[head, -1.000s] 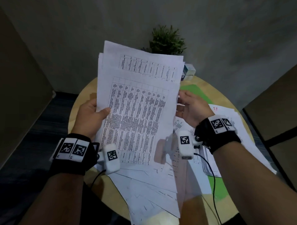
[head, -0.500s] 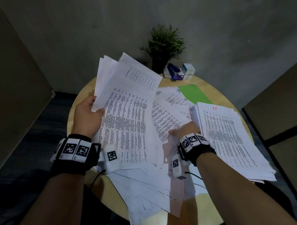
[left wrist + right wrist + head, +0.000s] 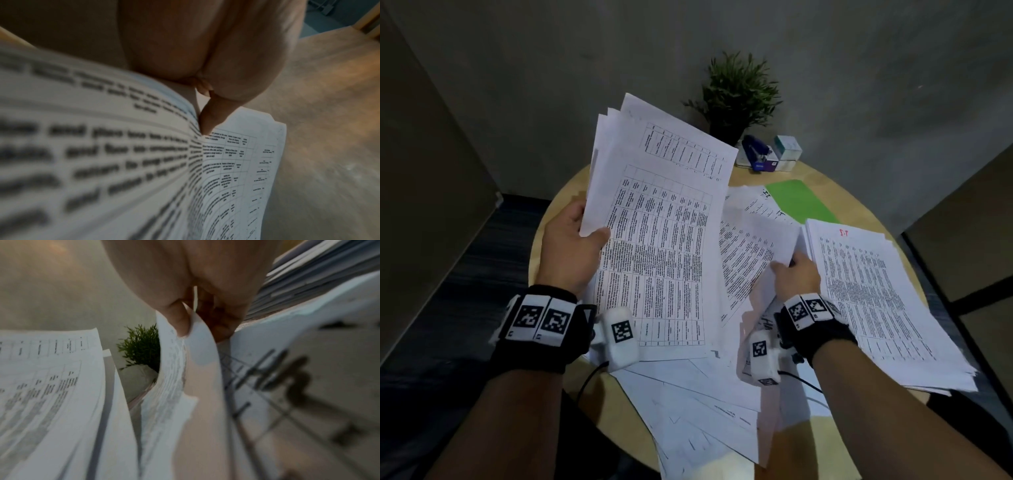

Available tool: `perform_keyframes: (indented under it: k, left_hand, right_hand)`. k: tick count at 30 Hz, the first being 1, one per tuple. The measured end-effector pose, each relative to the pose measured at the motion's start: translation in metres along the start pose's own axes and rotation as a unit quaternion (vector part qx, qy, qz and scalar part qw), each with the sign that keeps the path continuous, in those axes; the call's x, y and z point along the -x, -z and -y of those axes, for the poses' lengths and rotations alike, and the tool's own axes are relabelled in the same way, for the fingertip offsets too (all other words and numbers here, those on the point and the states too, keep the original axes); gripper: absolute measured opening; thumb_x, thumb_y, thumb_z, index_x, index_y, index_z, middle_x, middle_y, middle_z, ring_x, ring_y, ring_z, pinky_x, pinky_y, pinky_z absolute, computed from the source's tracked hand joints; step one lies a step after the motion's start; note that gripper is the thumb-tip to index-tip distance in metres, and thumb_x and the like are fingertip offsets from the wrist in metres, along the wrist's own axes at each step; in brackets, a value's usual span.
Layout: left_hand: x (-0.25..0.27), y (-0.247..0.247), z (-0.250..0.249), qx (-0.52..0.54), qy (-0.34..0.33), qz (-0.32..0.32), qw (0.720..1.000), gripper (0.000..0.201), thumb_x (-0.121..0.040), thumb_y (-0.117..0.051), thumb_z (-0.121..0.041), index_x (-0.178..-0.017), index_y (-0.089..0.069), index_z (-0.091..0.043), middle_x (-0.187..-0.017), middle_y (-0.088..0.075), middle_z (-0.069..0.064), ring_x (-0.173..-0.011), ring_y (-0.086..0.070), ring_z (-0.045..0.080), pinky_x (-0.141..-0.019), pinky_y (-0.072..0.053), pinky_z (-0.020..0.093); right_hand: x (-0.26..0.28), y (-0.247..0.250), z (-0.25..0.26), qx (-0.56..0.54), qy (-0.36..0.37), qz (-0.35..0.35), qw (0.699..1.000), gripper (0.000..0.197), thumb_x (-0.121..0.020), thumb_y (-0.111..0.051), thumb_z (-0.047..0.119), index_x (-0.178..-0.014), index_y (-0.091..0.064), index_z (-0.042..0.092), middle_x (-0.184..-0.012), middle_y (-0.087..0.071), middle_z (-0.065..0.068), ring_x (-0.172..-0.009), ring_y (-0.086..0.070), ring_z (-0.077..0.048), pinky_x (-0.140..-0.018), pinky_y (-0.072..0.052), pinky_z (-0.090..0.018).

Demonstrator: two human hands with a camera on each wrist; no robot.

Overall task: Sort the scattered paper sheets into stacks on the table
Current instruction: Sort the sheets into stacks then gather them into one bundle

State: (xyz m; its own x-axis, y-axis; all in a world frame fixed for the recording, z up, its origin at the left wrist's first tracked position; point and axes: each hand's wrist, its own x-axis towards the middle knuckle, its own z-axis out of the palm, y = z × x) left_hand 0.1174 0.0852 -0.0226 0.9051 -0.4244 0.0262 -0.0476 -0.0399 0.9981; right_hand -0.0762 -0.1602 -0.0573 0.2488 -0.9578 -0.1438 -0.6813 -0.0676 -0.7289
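While the left hand [image 3: 571, 246] grips a raised sheaf of white printed sheets [image 3: 654, 240] centre-frame, the right hand [image 3: 796, 277] pinches one loose white printed sheet [image 3: 751, 246]; peeling slowly should avoid dragging neighbours.

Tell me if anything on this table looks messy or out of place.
Yes. Loose sheets lie fanned at odd angles and hang over the near edge of the round table, while the stack on the right sits fairly squared.

Left wrist band [image 3: 541, 329]: black fabric cuff carrying two white tiles printed with black square codes. Left wrist camera [image 3: 619, 337]: white rounded pod, one code tile, black cable trailing toward 6 o'clock. Right wrist band [image 3: 813, 318], right wrist camera [image 3: 762, 356]: same pattern. Forearms unsleeved.
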Motion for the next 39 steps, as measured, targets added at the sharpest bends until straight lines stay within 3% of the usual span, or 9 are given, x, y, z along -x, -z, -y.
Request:
perform_keyframes:
  k: [6,9,12,15,23,29,32,35,39]
  left_hand:
    - [0.005,-0.003,-0.006,0.058,-0.006,0.018,0.998,0.048,-0.086,-0.058,0.010,-0.110,-0.056,-0.032,-0.118,-0.067,0.003,-0.108,-0.065,0.020,-0.096,-0.050,0.050]
    - [0.008,-0.004,-0.011,0.110,-0.011,0.044,0.993,0.060,-0.085,-0.055,0.014,-0.116,-0.048,-0.036,-0.131,-0.059,0.009,-0.117,-0.060,0.023,-0.096,-0.049,0.050]
    - [0.011,-0.003,-0.016,0.149,-0.015,0.072,0.986,0.064,-0.085,-0.053,0.017,-0.126,-0.045,-0.032,-0.132,-0.058,0.008,-0.119,-0.060,0.021,-0.093,-0.052,0.043]
    - [0.013,-0.005,-0.018,0.141,-0.006,0.089,0.986,0.053,-0.086,-0.052,0.015,-0.125,-0.053,-0.020,-0.123,-0.065,0.006,-0.113,-0.063,0.023,-0.095,-0.051,0.045]
    - [0.024,-0.012,-0.028,0.126,0.010,0.146,0.981,0.045,-0.089,-0.049,0.012,-0.114,-0.058,-0.024,-0.116,-0.069,0.006,-0.109,-0.065,0.025,-0.091,-0.050,0.045]
    - [0.031,-0.025,-0.040,0.095,-0.005,0.125,0.988,0.041,-0.088,-0.053,0.010,-0.107,-0.061,-0.025,-0.102,-0.074,-0.004,-0.098,-0.070,0.017,-0.086,-0.053,0.039]
    - [0.043,-0.031,-0.048,0.102,-0.022,0.093,0.990,0.042,-0.089,-0.055,0.009,-0.106,-0.061,-0.028,-0.109,-0.071,-0.001,-0.104,-0.067,0.021,-0.091,-0.052,0.043]
    - [0.064,-0.040,-0.055,0.095,-0.041,0.062,0.993,0.038,-0.088,-0.056,0.009,-0.106,-0.059,-0.024,-0.108,-0.070,-0.001,-0.102,-0.067,0.020,-0.095,-0.051,0.046]
    - [0.093,-0.051,-0.059,0.064,-0.062,0.021,0.996,0.035,-0.087,-0.060,0.004,-0.104,-0.059,-0.027,-0.109,-0.070,0.004,-0.102,-0.067,0.022,-0.094,-0.051,0.049]
  right_hand:
    - [0.003,0.017,0.008,-0.145,0.041,0.015,0.988,0.039,-0.095,-0.052,0.009,-0.133,-0.052,0.016,-0.124,-0.061,-0.005,-0.114,-0.057,-0.027,-0.097,-0.043,-0.034]
    - [0.004,0.033,0.022,-0.217,0.070,0.001,0.974,0.033,-0.089,-0.054,0.007,-0.118,-0.060,0.020,-0.110,-0.065,-0.004,-0.105,-0.061,-0.032,-0.093,-0.049,-0.046]
    - [0.011,0.052,0.043,-0.318,0.090,0.042,0.943,0.029,-0.089,-0.052,0.003,-0.105,-0.062,0.024,-0.104,-0.068,-0.003,-0.097,-0.064,-0.028,-0.088,-0.052,-0.045]
    - [0.022,0.070,0.064,-0.352,0.143,0.113,0.918,0.031,-0.093,-0.044,-0.006,-0.111,-0.059,0.014,-0.105,-0.068,-0.003,-0.095,-0.065,-0.024,-0.084,-0.052,-0.037]
    - [0.046,0.095,0.088,-0.425,0.178,0.215,0.861,0.032,-0.093,-0.044,-0.008,-0.115,-0.058,0.011,-0.104,-0.071,-0.009,-0.096,-0.068,-0.027,-0.086,-0.055,-0.043]
    - [0.058,0.104,0.085,-0.442,0.136,0.232,0.856,0.034,-0.101,-0.041,0.019,-0.131,-0.051,0.005,-0.115,-0.067,-0.009,-0.106,-0.063,-0.026,-0.097,-0.049,-0.046]
    - [0.068,0.109,0.077,-0.382,0.146,0.214,0.887,0.056,-0.085,-0.063,0.047,-0.127,-0.055,0.011,-0.111,-0.070,-0.003,-0.105,-0.063,-0.020,-0.097,-0.043,-0.044]
    - [0.080,0.104,0.061,-0.266,0.180,0.202,0.925,0.055,-0.074,-0.071,0.027,-0.127,-0.057,0.015,-0.120,-0.067,-0.001,-0.113,-0.061,-0.019,-0.104,-0.043,-0.047]
    - [0.089,0.110,0.053,-0.251,0.173,0.129,0.944,0.035,-0.084,-0.067,0.006,-0.118,-0.062,0.012,-0.112,-0.069,-0.002,-0.105,-0.065,-0.020,-0.098,-0.048,-0.048]
